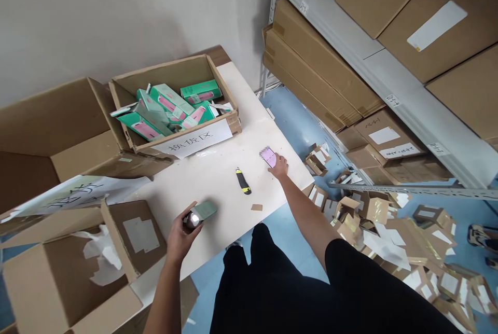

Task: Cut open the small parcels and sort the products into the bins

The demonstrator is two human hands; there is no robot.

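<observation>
My left hand (182, 235) is closed around a small green product box (200, 213) with a shiny silver end, held just above the white table (218, 178). My right hand (278, 167) reaches out to the table's right edge and rests on a pink phone-like device (268, 156), fingers wrapped on it. Between the hands lie a yellow-and-black utility knife (243, 180) and a small cardboard scrap (256, 207).
An open carton (175, 111) with several green-and-pink boxes and a paper label stands at the back. More open cartons sit left (58, 131) and front left (78, 266). Metal shelving (389, 85) holds big cartons on the right; small torn boxes (389, 230) litter the blue floor.
</observation>
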